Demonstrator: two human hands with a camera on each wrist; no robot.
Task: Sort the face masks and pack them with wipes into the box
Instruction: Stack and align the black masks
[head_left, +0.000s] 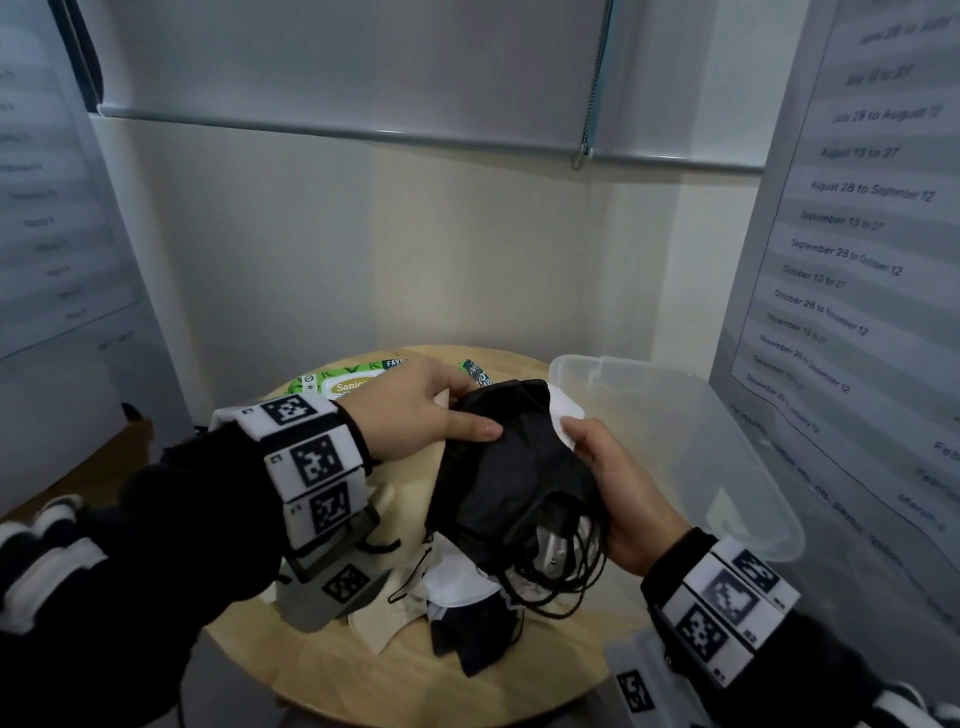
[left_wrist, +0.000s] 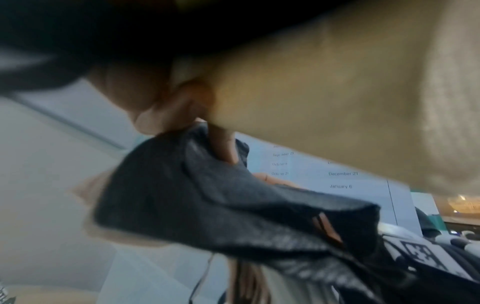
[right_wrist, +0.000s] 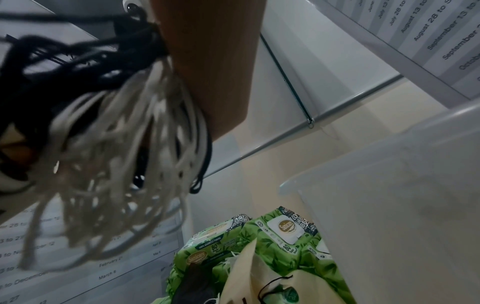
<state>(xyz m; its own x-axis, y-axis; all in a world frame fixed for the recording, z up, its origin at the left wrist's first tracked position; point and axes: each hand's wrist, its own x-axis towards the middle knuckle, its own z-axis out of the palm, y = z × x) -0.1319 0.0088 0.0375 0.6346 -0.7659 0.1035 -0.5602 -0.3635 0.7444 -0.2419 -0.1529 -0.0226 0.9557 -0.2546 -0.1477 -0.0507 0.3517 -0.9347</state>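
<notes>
Above the table (head_left: 322, 670), sorting masks
Both hands, left hand (head_left: 415, 410) and right hand (head_left: 618, 493), pinch the black masks (head_left: 514, 467); next, lower them into the box (head_left: 727, 447) at three o'clock (wipes (head_left: 337, 382) wait).

Matt black cloth face masks (head_left: 511, 467); smooth pale round wooden bench (head_left: 322, 670); frosted clear plastic box (head_left: 727, 447); glossy green plastic wipes packs (right_wrist: 283, 242).

You have a bunch of black masks (head_left: 511, 467) over white ones, ear loops dangling, held above the worktop. Green wipes packs (right_wrist: 283, 242) lie behind; the clear box (head_left: 691, 441) stands at the right.
</notes>
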